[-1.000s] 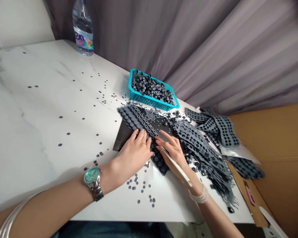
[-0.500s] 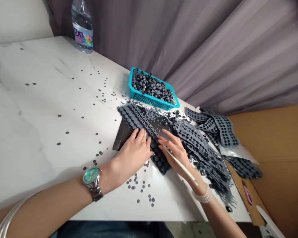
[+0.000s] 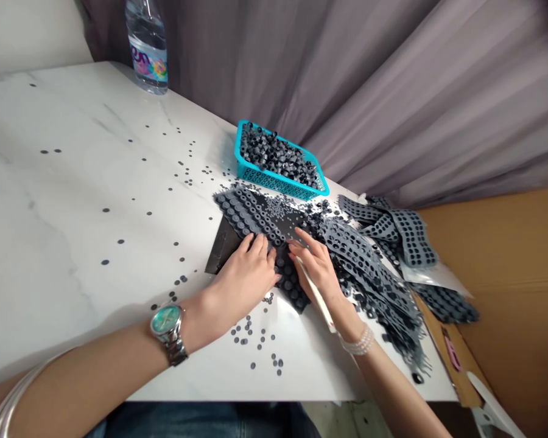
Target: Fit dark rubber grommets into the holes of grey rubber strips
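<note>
A dark grey rubber sheet (image 3: 243, 213) with rows of raised round pieces lies slantwise on a black mat (image 3: 222, 244). My left hand (image 3: 249, 267) rests on the sheet's near part, fingers stretched out over it. In my right hand (image 3: 317, 267) is a slim white stick-like tool (image 3: 317, 295), its shaft running back below the palm toward the wrist. The right fingertips are at the sheet's right edge, close to the left fingers; the tool's working end is hidden by them. Small grey discs lie loose on the mat beyond my hands.
A turquoise basket (image 3: 281, 182) full of small black pieces stands behind the mat. Punched rubber strips (image 3: 369, 267) are heaped on the right, beside a cardboard box (image 3: 497, 255). A water bottle (image 3: 147, 55) stands at the back left. Loose discs dot the white table (image 3: 73, 201).
My right hand has shifted slightly left, and the white tool now points more steeply down toward me. My left hand stays on the rubber sheet. The whole view has shifted slightly.
</note>
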Tool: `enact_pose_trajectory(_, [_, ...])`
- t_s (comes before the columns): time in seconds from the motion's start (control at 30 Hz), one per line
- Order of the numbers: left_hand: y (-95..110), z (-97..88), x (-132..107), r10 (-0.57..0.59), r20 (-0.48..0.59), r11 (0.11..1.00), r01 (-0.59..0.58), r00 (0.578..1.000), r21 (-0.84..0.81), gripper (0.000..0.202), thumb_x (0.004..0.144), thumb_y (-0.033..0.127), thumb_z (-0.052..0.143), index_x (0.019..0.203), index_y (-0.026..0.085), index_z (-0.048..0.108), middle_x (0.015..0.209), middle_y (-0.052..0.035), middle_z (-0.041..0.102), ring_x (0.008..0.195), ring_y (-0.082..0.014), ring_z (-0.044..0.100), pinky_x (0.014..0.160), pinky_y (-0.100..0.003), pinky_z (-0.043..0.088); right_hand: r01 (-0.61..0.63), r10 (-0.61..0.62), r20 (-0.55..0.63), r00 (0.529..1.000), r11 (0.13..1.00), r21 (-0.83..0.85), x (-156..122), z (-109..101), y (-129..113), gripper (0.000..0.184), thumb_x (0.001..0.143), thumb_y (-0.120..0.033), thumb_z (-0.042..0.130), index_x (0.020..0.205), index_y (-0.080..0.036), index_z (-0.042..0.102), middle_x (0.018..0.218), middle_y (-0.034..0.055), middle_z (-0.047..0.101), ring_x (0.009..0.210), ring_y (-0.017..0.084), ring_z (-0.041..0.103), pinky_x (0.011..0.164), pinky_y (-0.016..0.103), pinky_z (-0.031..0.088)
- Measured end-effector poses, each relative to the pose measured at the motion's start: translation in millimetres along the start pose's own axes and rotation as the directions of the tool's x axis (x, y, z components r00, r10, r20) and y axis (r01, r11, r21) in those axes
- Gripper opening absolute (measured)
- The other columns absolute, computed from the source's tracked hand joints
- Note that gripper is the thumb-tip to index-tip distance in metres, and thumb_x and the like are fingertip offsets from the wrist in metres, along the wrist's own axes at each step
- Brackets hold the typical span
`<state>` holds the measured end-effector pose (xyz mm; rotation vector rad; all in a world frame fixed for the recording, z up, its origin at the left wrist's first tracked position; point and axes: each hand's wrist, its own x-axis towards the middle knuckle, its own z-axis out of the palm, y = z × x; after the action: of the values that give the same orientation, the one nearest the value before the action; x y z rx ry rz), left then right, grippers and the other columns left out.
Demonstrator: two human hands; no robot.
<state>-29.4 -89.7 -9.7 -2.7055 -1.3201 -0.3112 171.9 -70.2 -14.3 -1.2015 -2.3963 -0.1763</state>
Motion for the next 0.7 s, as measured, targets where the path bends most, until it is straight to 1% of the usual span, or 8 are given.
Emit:
enact_pose_trajectory(0.03, [-0.1,-0.2,0.2,0.003,-0.002,1.000,-0.003,1.000,0.002,0.048,0.096,0.038,0.043,0.126,0.004,0.061,0.128,-0.0210,0.062,0.127,-0.0342,0.049,0.104,-0.046,0.038,-0.098,0.097,-0.067,0.993,0.995,-0.005,-0.1,0.6,0.3,0.018,0.097,-0.020,0.046,0.101,-0.021,0.063,0.132,0.0131,0.060,0.123,0.024,0.056,0.096,0.043,0.050])
enact_pose_trajectory(0.1, [-0.2,0.4,0.4,0.012,-0.004,1.000,-0.012,1.000,0.005,0.048,0.097,0.038,0.041,0.126,0.005,0.061,0.128,-0.0210,0.061,0.126,-0.0342,0.049,0.103,-0.046,0.039,-0.271,0.270,-0.150,0.951,0.962,0.017,-1.4,-1.0,0.4,0.017,0.096,-0.024,0.046,0.100,-0.021,0.062,0.134,0.0136,0.058,0.124,0.025,0.055,0.097,0.045,0.050])
enact_pose_trajectory(0.17, [0.3,1.4,0.2,0.018,-0.004,1.000,-0.017,1.000,0.016,0.049,0.097,0.038,0.040,0.127,0.005,0.060,0.129,-0.0213,0.061,0.127,-0.0343,0.048,0.103,-0.046,0.039,-0.322,0.328,-0.128,0.936,0.945,0.061,-4.2,-5.2,-0.5,0.016,0.096,-0.025,0.047,0.100,-0.022,0.062,0.128,0.0120,0.062,0.128,0.025,0.052,0.097,0.044,0.050])
enact_pose_trajectory(0.2, [0.8,1.7,0.0,0.014,-0.003,1.000,-0.014,1.000,0.026,0.050,0.097,0.038,0.039,0.128,0.005,0.059,0.130,-0.0216,0.060,0.128,-0.0345,0.048,0.103,-0.046,0.039,-0.296,0.302,-0.087,0.949,0.952,0.083,-6.0,-7.5,-1.3,0.015,0.096,-0.024,0.047,0.100,-0.022,0.062,0.125,0.0110,0.065,0.130,0.024,0.051,0.097,0.043,0.050])
enact_pose_trajectory(0.3, [2.7,1.4,-1.1,-0.001,-0.003,0.998,0.001,1.000,0.060,0.053,0.097,0.040,0.040,0.133,0.003,0.055,0.132,-0.0240,0.058,0.130,-0.0352,0.047,0.105,-0.047,0.038,-0.126,0.126,0.013,0.992,0.986,0.110,-11.3,-11.0,-4.2,0.013,0.095,-0.022,0.050,0.102,-0.024,0.061,0.119,0.0091,0.069,0.131,0.023,0.050,0.099,0.044,0.048])
enact_pose_trajectory(0.4, [4.0,-0.2,-1.8,0.004,0.001,0.997,-0.004,1.000,0.074,0.055,0.097,0.040,0.040,0.135,0.002,0.052,0.134,-0.0262,0.056,0.131,-0.0353,0.047,0.105,-0.046,0.038,0.018,-0.021,0.040,0.999,0.996,0.085,-12.8,-8.5,-6.2,0.014,0.094,-0.018,0.052,0.105,-0.023,0.060,0.119,0.0087,0.070,0.130,0.025,0.051,0.097,0.045,0.045])
enact_pose_trajectory(0.57, [4.0,-0.7,-1.7,0.000,0.011,0.998,-0.001,1.000,0.070,0.054,0.096,0.040,0.041,0.135,0.003,0.053,0.135,-0.0281,0.054,0.132,-0.0356,0.047,0.106,-0.046,0.038,0.091,-0.094,0.053,0.994,0.994,0.054,-8.9,-6.0,-6.5,0.013,0.095,-0.018,0.052,0.104,-0.022,0.061,0.116,0.0097,0.071,0.130,0.025,0.051,0.094,0.044,0.044])
enact_pose_trajectory(0.7, [3.5,-0.7,-1.9,0.000,0.008,0.997,-0.001,1.000,0.073,0.053,0.096,0.040,0.042,0.134,0.005,0.054,0.135,-0.0264,0.055,0.131,-0.0358,0.047,0.106,-0.045,0.039,0.121,-0.124,0.065,0.990,0.991,0.051,-9.0,-9.0,-6.2,0.015,0.095,-0.017,0.051,0.104,-0.021,0.061,0.116,0.0105,0.071,0.130,0.024,0.052,0.093,0.042,0.044])
